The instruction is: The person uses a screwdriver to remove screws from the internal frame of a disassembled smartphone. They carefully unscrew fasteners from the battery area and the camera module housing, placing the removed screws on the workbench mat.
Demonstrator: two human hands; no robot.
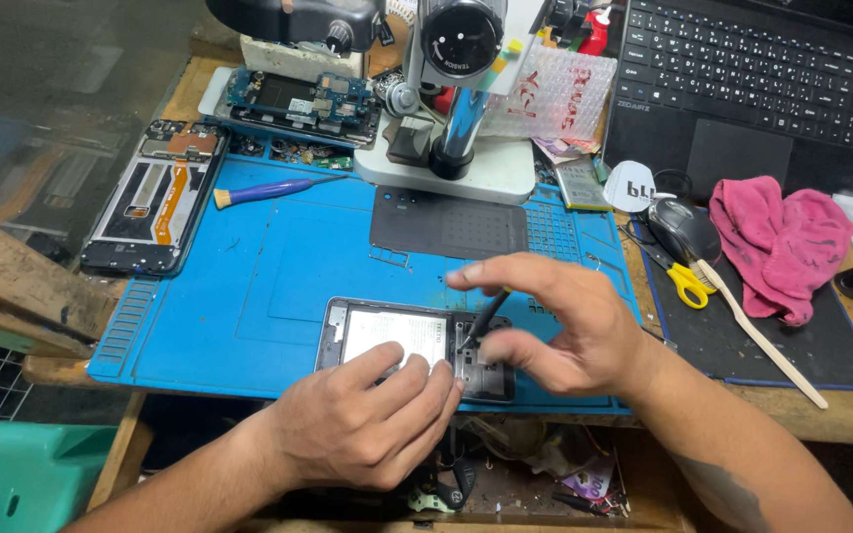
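Note:
An opened phone lies back-up on the blue work mat, near its front edge, showing a white battery and a dark circuit section on the right. My left hand rests on the phone's near edge, fingers pressing it down. My right hand hovers over the phone's right end and grips a thin dark tool whose tip touches the circuit section.
A microscope stand sits at the mat's far edge. Another opened phone lies at the left, a circuit board behind it, a purple-handled brush between. Right: laptop, pink cloth, yellow scissors, a wooden stick.

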